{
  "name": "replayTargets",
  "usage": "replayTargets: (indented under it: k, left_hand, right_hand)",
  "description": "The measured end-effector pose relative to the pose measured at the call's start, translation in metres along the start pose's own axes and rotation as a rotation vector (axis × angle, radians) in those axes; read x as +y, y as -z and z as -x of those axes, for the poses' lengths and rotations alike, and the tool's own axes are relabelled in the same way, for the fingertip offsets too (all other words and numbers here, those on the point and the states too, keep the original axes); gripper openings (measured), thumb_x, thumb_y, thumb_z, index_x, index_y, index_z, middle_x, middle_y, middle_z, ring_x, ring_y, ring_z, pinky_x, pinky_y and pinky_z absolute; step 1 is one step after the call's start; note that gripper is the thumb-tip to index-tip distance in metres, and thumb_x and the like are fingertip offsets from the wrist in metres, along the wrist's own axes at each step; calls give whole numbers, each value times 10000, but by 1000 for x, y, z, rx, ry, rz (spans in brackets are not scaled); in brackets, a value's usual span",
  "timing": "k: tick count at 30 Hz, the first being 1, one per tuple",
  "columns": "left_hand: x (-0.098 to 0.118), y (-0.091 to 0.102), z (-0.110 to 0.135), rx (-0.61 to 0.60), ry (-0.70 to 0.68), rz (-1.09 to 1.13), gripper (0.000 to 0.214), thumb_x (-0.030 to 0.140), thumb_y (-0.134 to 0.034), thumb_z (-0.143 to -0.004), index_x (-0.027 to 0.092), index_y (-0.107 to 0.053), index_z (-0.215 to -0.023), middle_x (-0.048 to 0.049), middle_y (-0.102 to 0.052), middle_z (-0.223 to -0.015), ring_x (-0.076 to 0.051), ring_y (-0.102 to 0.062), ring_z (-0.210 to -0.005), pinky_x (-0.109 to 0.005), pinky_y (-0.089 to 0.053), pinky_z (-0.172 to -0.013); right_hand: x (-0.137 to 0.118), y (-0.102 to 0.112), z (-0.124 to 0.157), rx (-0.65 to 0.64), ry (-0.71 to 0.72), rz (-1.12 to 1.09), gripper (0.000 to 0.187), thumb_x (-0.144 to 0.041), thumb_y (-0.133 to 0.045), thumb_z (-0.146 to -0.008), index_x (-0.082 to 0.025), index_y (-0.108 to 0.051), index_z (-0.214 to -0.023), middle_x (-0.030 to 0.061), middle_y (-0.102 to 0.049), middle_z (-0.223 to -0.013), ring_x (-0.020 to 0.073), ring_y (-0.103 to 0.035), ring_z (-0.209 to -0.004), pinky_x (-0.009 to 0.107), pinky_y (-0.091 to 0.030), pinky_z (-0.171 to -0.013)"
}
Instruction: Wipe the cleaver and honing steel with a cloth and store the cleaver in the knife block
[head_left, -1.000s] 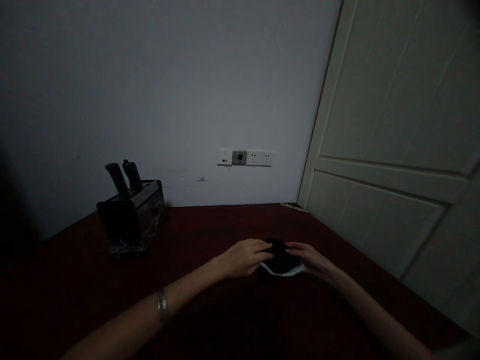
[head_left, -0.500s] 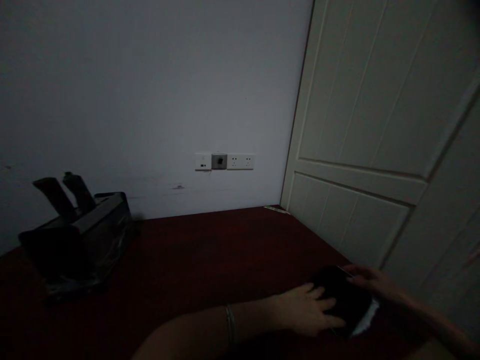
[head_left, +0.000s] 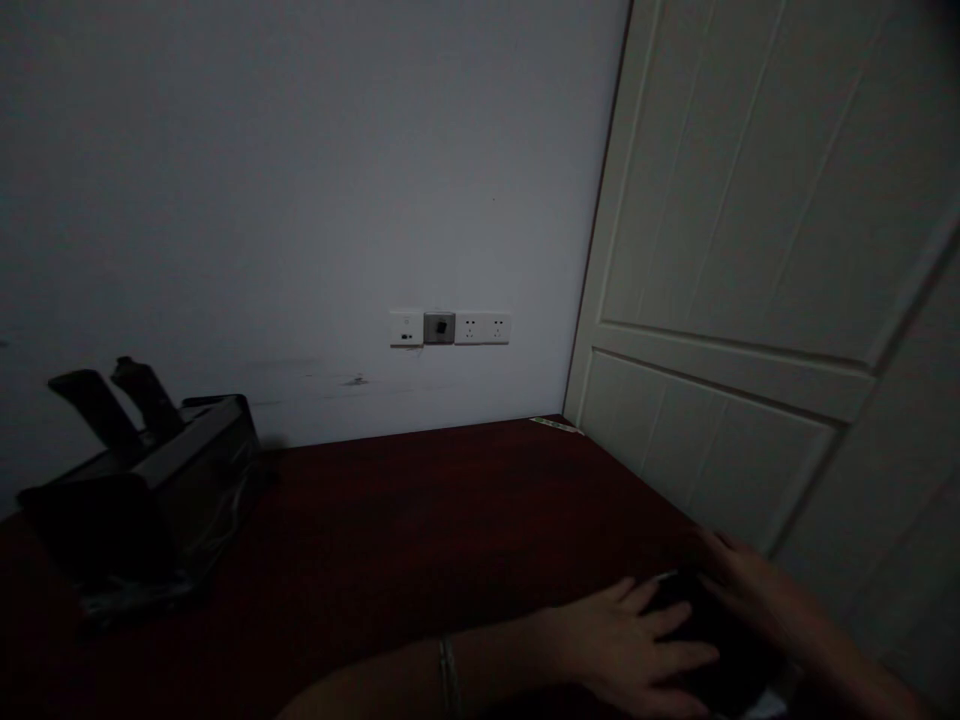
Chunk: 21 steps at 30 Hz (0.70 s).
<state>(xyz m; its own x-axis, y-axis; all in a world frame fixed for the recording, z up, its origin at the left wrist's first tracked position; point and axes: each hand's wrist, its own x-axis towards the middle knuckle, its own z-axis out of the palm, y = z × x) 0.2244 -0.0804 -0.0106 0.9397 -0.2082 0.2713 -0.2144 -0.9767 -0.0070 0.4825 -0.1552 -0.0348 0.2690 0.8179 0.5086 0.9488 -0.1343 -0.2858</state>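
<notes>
A small black folded cloth (head_left: 701, 640) with a white edge lies on the dark red table (head_left: 420, 540) at the lower right, close to the door. My left hand (head_left: 637, 650), bracelet on the wrist, rests flat on the cloth's left side with fingers stretched out. My right hand (head_left: 750, 590) lies on the cloth's far right side, fingers extended over it. Most of the cloth is hidden under both hands.
A black knife block (head_left: 142, 500) with two dark handles stands at the left near the wall. A cream panelled door (head_left: 750, 330) borders the table on the right. Wall sockets (head_left: 450, 328) sit above the table's back edge.
Both hands and the cloth have shifted from the table's middle to its right side near the door. The white edge of the cloth is now mostly covered.
</notes>
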Motion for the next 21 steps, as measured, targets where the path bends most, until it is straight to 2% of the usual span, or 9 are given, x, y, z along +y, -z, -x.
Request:
replayTargets:
  k: [1,4,8,12,14,16,18,21]
  left_hand:
    - [1,13,7,44,22,-19,554,465,-302,-881,187,-287,-1360,-106,-276,-1419,-304,-224,-1305,-425,-250,-1029]
    - [0,62,36,153,106,-70,526,432,-312,-890,153,-322,-1337,-127,-252,-1429,-288,-183,-1321,-427,-251,-1038]
    - [-7,136,97,343,262,-148,447,309,-360,-873,88,-394,-1260,-180,-267,-1409,-282,-165,-1325,-453,-264,-1036]
    - [-5,204,177,613,296,-330,395,184,-380,-845,129,-396,-1236,-169,-322,-1376,-260,-217,-1310,-477,-298,-1013]
    - [0,235,221,688,327,-485,398,151,-410,-815,151,-416,-1213,-150,-346,-1360,-267,-270,-1286,-489,-307,-1002]
    - [6,263,266,811,407,-647,359,142,-421,-802,184,-466,-1155,-110,-410,-1317,-253,-364,-1228,-487,-322,-987]
    - [9,287,311,991,519,-777,285,148,-440,-799,194,-524,-1068,-83,-493,-1228,-230,-452,-1145,-446,-361,-956]
    - [5,312,376,1177,719,-882,187,153,-458,-787,202,-572,-926,-46,-541,-1145,-200,-490,-1076,-406,-348,-962]
  right_hand:
    - [-17,-1,-6,-43,58,-43,372,-360,-515,-714,-242,-595,-1058,104,-660,-997,260,-636,-886,381,-509,-785]
    - [-80,-11,-27,1,143,-171,471,-400,-450,-795,-190,-473,-1216,137,-542,-1214,262,-519,-1108,437,-419,-936]
    - [-183,-35,-56,27,285,-404,500,-386,-407,-842,-229,-359,-1315,94,-377,-1381,241,-356,-1256,470,-308,-1027]
    - [-295,-62,-78,49,390,-623,475,-370,-407,-859,-252,-363,-1317,58,-305,-1427,226,-281,-1297,474,-244,-1058]
    - [-349,-75,-86,17,426,-727,466,-374,-400,-866,-248,-375,-1314,54,-292,-1434,216,-270,-1303,463,-232,-1063]
    - [-401,-88,-91,-38,448,-838,482,-394,-397,-865,-225,-378,-1316,62,-278,-1439,204,-257,-1309,441,-217,-1070]
    - [-448,-101,-96,-99,438,-967,504,-421,-392,-860,-197,-389,-1312,76,-288,-1432,193,-260,-1308,416,-204,-1075]
    - [-514,-123,-104,-172,370,-1180,527,-454,-403,-840,-186,-421,-1293,71,-312,-1421,188,-269,-1305,388,-179,-1082]
